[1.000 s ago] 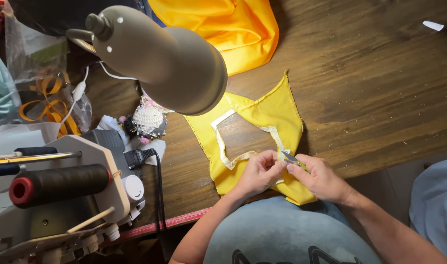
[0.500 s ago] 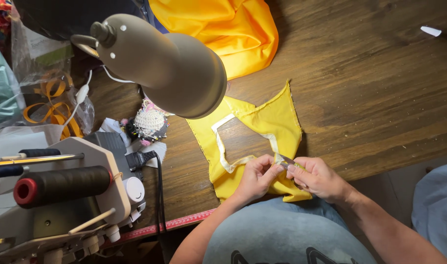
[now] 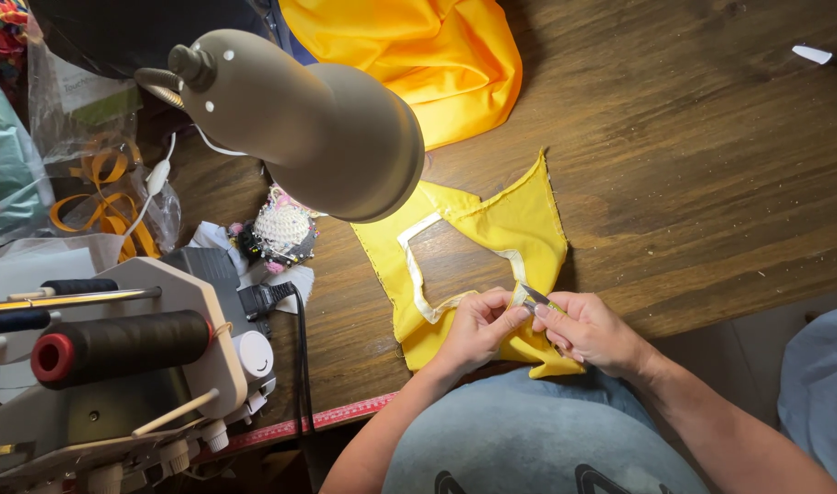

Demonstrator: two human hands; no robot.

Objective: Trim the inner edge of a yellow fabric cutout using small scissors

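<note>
A small yellow fabric piece lies on the wooden table at its near edge, its lower part drawn up between the two hands; it has a cut-out opening edged with one white binding strip, through which the table shows. The left hand pinches the lower edge of the fabric, thumb and fingers pressed together on the cloth just below the opening; the right hand sits just beside it, touching or nearly touching it, and is closed around a small metal tool whose tip points up and left onto the fabric at the rim of the opening; whether the tool is a snip or a ripper cannot be told. The bottom corner of the fabric hangs over the table edge below the right hand, above the person's lap.

Counted: two hands, one small yellow piece, one tool; one larger heap of yellow-orange fabric well apart at the far side of the table; one grey desk lamp leaning over the left of the work; one dark thread spool on the sewing machine at the left; one crocheted pincushion beneath the lamp; one red measuring tape along the table's near edge.
</note>
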